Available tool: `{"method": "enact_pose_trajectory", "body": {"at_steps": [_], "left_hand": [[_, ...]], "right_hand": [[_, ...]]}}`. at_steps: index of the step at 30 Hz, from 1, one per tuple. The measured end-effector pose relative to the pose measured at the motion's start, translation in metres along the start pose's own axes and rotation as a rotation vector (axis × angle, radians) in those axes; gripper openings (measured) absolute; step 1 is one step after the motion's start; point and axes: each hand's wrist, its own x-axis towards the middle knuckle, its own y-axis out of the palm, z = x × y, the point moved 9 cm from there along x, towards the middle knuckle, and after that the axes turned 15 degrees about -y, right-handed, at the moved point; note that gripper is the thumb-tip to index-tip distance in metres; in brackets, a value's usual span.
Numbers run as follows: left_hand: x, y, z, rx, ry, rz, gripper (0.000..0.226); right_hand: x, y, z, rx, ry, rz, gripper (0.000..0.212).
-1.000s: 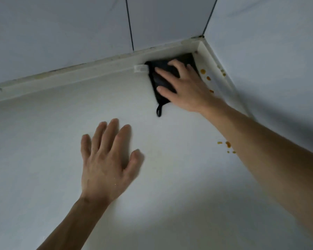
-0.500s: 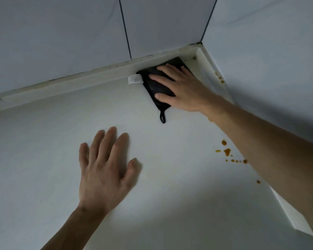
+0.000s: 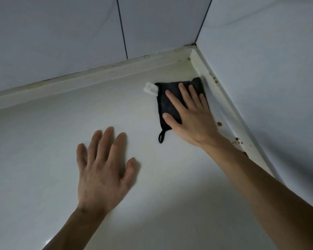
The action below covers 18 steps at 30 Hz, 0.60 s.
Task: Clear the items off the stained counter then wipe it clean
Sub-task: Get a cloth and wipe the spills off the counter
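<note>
Right hand (image 3: 190, 114) flat on black cloth (image 3: 167, 103), fingers straight and slightly spread, pressing it to the white counter (image 3: 43, 141) in the upper right of the frame. Cloth now out of the back corner and lying along the right-hand ledge (image 3: 229, 112), right edge touching it; half a second ago tucked against the rear ledge (image 3: 79, 83) at the corner. White tag (image 3: 150, 88) sticks out at the cloth's upper left, hanging loop (image 3: 161, 137) trails at its lower tip.

Corner itself now bare, yellowish film visible there.

Left hand (image 3: 103, 166) palm down on the counter at lower centre, fingers spread, holding nothing; much the same placement as before.

Orange-brown stains (image 3: 219, 123) on the right ledge just beside the right wrist, more drops (image 3: 238, 140) lower along it, small specks (image 3: 213, 79) higher up near the tiled wall (image 3: 260, 60).
</note>
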Motion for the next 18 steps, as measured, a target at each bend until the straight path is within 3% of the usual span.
{"method": "enact_pose_trajectory", "body": {"at_steps": [10,18], "left_hand": [[0.001,-0.001,0.001,-0.001,-0.004,0.001,0.064],[-0.001,-0.007,-0.002,-0.032,0.008,-0.027,0.064]], "right_hand": [[0.087,-0.018,-0.031,0.039,-0.152,0.063,0.066],[0.000,-0.006,-0.023,0.039,-0.043,0.063,0.073]]}}
